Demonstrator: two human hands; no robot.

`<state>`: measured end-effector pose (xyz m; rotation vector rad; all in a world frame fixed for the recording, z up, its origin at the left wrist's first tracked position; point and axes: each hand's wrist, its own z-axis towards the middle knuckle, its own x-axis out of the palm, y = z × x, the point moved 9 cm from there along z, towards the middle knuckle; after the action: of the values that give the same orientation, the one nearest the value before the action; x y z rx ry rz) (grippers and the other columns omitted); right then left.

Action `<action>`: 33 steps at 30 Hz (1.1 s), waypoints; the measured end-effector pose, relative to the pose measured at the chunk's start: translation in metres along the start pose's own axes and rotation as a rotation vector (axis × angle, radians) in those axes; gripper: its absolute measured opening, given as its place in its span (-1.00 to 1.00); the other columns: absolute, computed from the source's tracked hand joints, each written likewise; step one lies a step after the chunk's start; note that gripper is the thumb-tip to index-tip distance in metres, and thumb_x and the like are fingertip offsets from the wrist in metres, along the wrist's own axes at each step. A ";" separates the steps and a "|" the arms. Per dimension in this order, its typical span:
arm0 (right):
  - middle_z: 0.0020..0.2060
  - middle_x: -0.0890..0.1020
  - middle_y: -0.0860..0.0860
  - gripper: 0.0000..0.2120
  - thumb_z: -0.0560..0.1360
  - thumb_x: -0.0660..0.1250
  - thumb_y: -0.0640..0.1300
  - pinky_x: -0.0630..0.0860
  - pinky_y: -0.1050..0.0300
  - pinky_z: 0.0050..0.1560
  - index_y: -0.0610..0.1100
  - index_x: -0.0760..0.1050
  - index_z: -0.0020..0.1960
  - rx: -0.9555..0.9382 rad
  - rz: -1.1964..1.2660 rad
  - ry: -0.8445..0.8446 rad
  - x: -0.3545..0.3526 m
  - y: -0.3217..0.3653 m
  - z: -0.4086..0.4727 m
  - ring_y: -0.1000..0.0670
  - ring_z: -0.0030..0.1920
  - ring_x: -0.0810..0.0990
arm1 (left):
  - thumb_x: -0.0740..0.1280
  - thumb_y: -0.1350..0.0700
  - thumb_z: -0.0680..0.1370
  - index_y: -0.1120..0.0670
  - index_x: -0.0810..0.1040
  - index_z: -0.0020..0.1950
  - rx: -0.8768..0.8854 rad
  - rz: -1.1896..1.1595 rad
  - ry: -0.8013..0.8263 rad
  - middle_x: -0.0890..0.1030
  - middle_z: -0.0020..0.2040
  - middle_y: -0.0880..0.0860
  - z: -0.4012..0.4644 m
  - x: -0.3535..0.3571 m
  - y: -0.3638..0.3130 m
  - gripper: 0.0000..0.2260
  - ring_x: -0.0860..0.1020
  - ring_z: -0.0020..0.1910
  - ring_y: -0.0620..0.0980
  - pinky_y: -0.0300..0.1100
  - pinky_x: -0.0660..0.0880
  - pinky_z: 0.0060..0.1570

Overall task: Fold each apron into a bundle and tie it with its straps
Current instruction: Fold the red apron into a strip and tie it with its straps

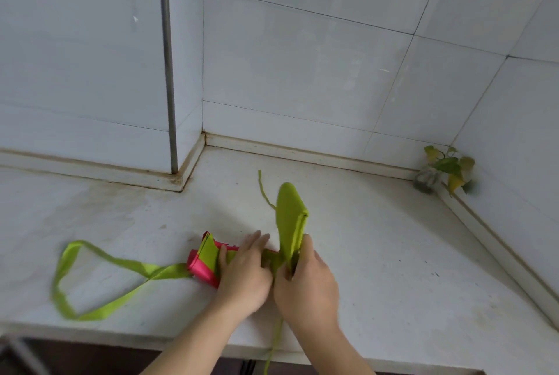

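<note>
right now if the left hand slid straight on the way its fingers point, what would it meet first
Probably nothing soon: the left hand points away across bare counter toward the tiled wall. The raised green flap looks just right of that line, though depth is unclear.

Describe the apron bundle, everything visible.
The apron is a pink and lime-green roll of thin, shiny fabric lying on the white counter. The left hand presses its middle; the right hand grips a green flap standing upright. A wide green strap loops left; a thin one hangs over the front edge.

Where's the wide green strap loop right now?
The wide green strap loop lies flat on the countertop, left of the apron bundle.
</note>
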<state>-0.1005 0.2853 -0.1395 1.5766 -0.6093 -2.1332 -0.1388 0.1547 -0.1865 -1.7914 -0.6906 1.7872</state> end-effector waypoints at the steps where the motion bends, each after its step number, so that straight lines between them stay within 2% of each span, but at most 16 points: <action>1: -0.19 0.50 0.10 -0.72 0.45 0.29 -0.13 0.35 0.02 -0.33 0.08 0.23 0.03 -0.056 -0.055 0.015 0.006 0.008 -0.002 -0.09 -0.20 0.57 | 0.22 0.20 0.58 -0.18 0.47 0.46 -0.051 -0.164 -0.019 0.48 0.50 -0.09 0.000 -0.006 0.008 -0.52 0.38 0.54 -0.03 0.02 0.20 0.56; 2: -0.16 0.48 0.09 -0.68 0.42 0.30 -0.15 0.36 0.02 -0.33 0.08 0.23 0.06 -0.107 -0.108 0.030 0.014 0.014 -0.004 -0.12 -0.17 0.56 | 0.24 0.26 0.54 -0.15 0.57 0.28 -0.103 -0.336 -0.024 0.65 0.28 -0.06 -0.002 -0.012 0.014 -0.58 0.56 0.35 0.02 -0.05 0.45 0.37; 3: -0.15 0.49 0.07 -0.62 0.38 0.32 -0.18 0.37 0.02 -0.34 0.07 0.25 0.09 -0.151 -0.157 0.041 0.022 0.018 -0.006 -0.13 -0.17 0.55 | 0.25 0.28 0.54 -0.09 0.62 0.13 -0.165 -0.446 -0.015 0.71 0.08 -0.03 -0.003 -0.014 0.022 -0.66 0.64 0.18 0.04 -0.09 0.57 0.16; 4: -0.16 0.49 0.06 -0.56 0.33 0.33 -0.22 0.37 0.04 -0.37 0.05 0.27 0.12 -0.180 -0.203 0.042 0.030 0.018 -0.007 -0.12 -0.19 0.55 | 0.26 0.28 0.55 -0.04 0.64 0.05 -0.198 -0.530 -0.022 0.72 -0.04 -0.02 -0.006 -0.018 0.026 -0.73 0.68 0.08 0.04 -0.10 0.62 0.04; 6: -0.21 0.51 0.06 -0.51 0.25 0.32 -0.27 0.32 0.09 -0.43 0.02 0.33 0.12 -0.205 -0.248 0.022 0.036 0.018 -0.010 -0.10 -0.25 0.55 | 0.28 0.30 0.57 -0.02 0.69 -0.01 -0.251 -0.688 -0.062 0.75 -0.14 -0.04 -0.010 -0.027 0.038 -0.73 0.71 0.02 0.01 -0.11 0.64 -0.03; 9: -0.28 0.47 0.05 -0.58 0.26 0.31 -0.30 0.29 0.09 -0.44 0.03 0.31 0.03 -0.215 -0.283 0.004 0.036 0.023 -0.009 -0.08 -0.33 0.50 | 0.23 0.21 0.65 0.06 0.72 0.01 -0.270 -1.111 -0.178 0.77 -0.09 -0.01 -0.017 -0.040 0.049 -0.75 0.70 0.05 0.02 -0.06 0.60 0.07; 11: -0.35 0.43 0.05 -0.56 0.18 0.38 -0.32 0.25 0.11 -0.50 0.03 0.33 -0.06 -0.226 -0.323 0.008 0.036 0.032 -0.007 -0.04 -0.42 0.43 | 0.22 0.07 0.70 0.16 0.67 0.12 -0.308 -1.454 -0.216 0.74 0.01 0.09 -0.020 -0.044 0.056 -0.74 0.64 0.17 0.05 -0.05 0.51 0.26; 12: -0.38 0.43 0.05 -0.54 0.12 0.42 -0.32 0.21 0.13 -0.52 0.02 0.35 -0.10 -0.232 -0.360 0.018 0.037 0.037 -0.006 -0.03 -0.46 0.43 | 0.27 -0.01 0.68 0.17 0.64 0.19 -0.331 -1.530 -0.219 0.72 0.08 0.11 -0.021 -0.046 0.059 -0.71 0.62 0.23 0.04 -0.04 0.47 0.35; 15: -0.38 0.49 0.01 -0.53 0.06 0.50 -0.31 0.19 0.14 -0.53 0.00 0.45 -0.13 -0.255 -0.452 0.061 0.042 0.044 -0.004 -0.04 -0.46 0.50 | 0.45 -0.10 0.56 0.19 0.70 0.12 -0.355 -1.254 -0.152 0.74 0.07 0.14 -0.019 -0.055 0.061 -0.64 0.68 0.17 0.03 -0.03 0.52 0.31; 19: -0.13 0.58 -0.07 -0.66 0.40 0.41 -0.28 0.35 0.02 -0.37 -0.02 0.47 0.10 -0.270 -0.505 0.128 0.047 0.048 -0.005 -0.14 -0.21 0.62 | 0.39 -0.04 0.59 0.19 0.67 -0.06 -0.397 -1.020 -0.183 0.71 -0.11 0.14 -0.021 -0.083 0.058 -0.71 0.69 0.01 0.10 0.06 0.62 0.15; 22: 0.05 0.57 -0.13 -0.66 0.55 0.28 -0.27 0.38 -0.01 -0.24 -0.04 0.39 0.28 -0.320 -0.556 0.156 0.049 0.058 -0.005 -0.18 -0.03 0.63 | 0.49 -0.03 0.43 0.21 0.61 -0.01 -0.432 -0.751 -0.052 0.67 -0.02 0.13 -0.015 -0.087 0.061 -0.67 0.69 -0.01 0.10 0.05 0.67 0.10; 25: 0.15 0.53 -0.14 -0.57 0.55 0.24 -0.29 0.42 -0.03 -0.14 -0.05 0.29 0.38 -0.303 -0.539 0.224 0.051 0.057 -0.004 -0.20 0.09 0.60 | 0.42 0.16 0.34 -0.03 0.51 0.22 -0.416 -0.541 -0.047 0.60 0.17 0.04 -0.015 -0.088 0.067 -0.55 0.61 0.10 0.05 -0.07 0.59 0.06; 27: 0.18 0.52 -0.12 -0.51 0.52 0.25 -0.29 0.46 -0.03 -0.09 -0.06 0.26 0.41 -0.271 -0.514 0.252 0.051 0.048 -0.002 -0.19 0.13 0.58 | 0.31 0.24 0.31 -0.08 0.55 0.25 -0.363 -0.517 -0.096 0.62 0.21 0.00 -0.015 -0.088 0.077 -0.47 0.59 0.12 0.03 -0.08 0.59 0.02; 29: 0.19 0.51 -0.09 -0.48 0.49 0.25 -0.29 0.43 0.00 -0.10 -0.06 0.25 0.40 -0.239 -0.471 0.276 0.050 0.040 -0.001 -0.17 0.13 0.58 | 0.24 0.33 0.34 -0.18 0.57 0.16 -0.274 -0.493 -0.137 0.65 0.15 -0.02 -0.015 -0.085 0.083 -0.47 0.64 0.01 0.01 -0.04 0.64 -0.10; 31: 0.19 0.50 -0.07 -0.48 0.47 0.25 -0.28 0.39 0.03 -0.12 -0.06 0.25 0.40 -0.225 -0.428 0.286 0.049 0.035 0.000 -0.16 0.12 0.57 | 0.25 0.41 0.42 -0.22 0.54 0.19 -0.148 -0.362 -0.147 0.61 0.18 -0.07 -0.018 -0.081 0.078 -0.43 0.63 0.01 -0.07 -0.19 0.60 -0.20; 33: 0.19 0.49 -0.07 -0.48 0.48 0.26 -0.28 0.37 0.02 -0.13 -0.07 0.26 0.40 -0.240 -0.434 0.314 0.049 0.035 0.000 -0.16 0.13 0.56 | 0.30 0.43 0.45 -0.18 0.51 0.34 0.011 -0.139 -0.212 0.45 0.37 -0.13 -0.025 -0.079 0.065 -0.38 0.50 0.29 -0.11 -0.30 0.50 0.11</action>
<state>-0.1117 0.2288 -0.1574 1.9780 0.0998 -2.0750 -0.1144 0.0534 -0.1723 -1.5199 -0.8642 1.8982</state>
